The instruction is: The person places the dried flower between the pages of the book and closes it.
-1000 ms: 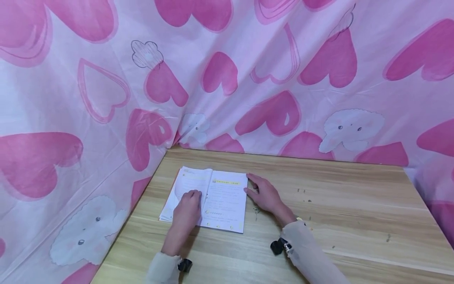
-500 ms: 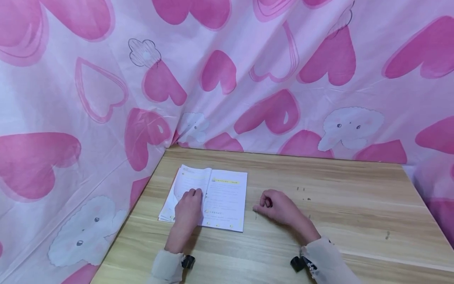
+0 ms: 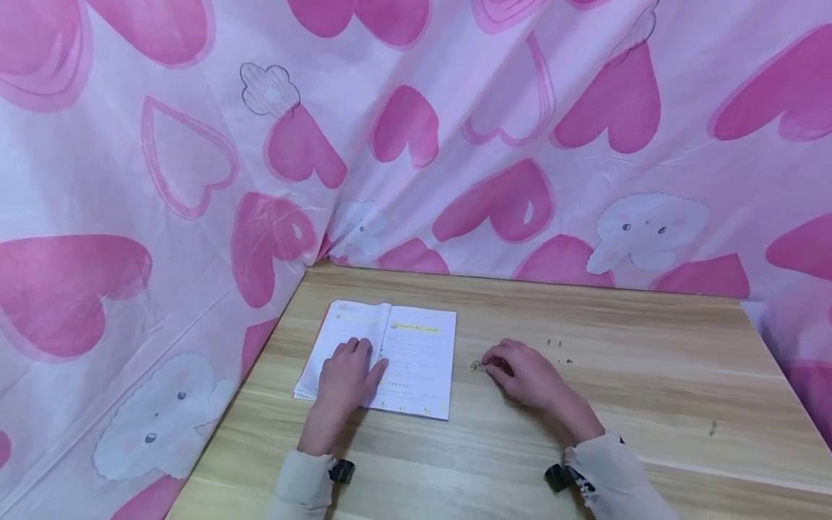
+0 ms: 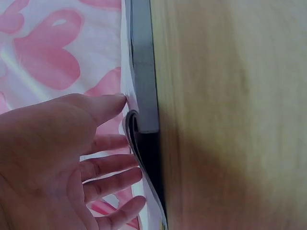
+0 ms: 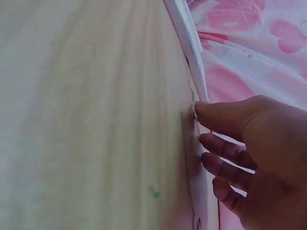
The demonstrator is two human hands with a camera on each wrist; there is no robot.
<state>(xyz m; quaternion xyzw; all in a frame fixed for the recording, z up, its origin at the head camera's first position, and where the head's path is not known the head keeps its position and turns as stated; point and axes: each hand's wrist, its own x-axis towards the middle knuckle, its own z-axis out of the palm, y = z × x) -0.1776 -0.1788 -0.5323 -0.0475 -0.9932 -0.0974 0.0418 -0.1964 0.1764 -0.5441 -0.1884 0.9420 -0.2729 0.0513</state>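
An open book [image 3: 416, 347] with printed white pages and yellow headings lies on the wooden table. My left hand [image 3: 344, 379] rests on it near the fold, its thumb reaching onto the right page. In the left wrist view the fingers [image 4: 117, 182] are spread and lightly bent along the book's edge, where a page curls. To the right of the book, my right hand [image 3: 529, 375] pinches a small, thin, yellowish and dark piece [image 3: 475, 367] between thumb and fingertips. Its exact kind is too small to tell.
Small dark marks or bits [image 3: 569, 361] dot the wooden table [image 3: 637, 361] to the right. A pink heart-patterned cloth [image 3: 481, 130] hangs along the table's left and far sides. Black wrist cameras [image 3: 557, 477] sit at both sleeves.
My right hand has left the book's right edge, moved right and taken hold of the small piece on the table. My left thumb has spread out onto the right page.
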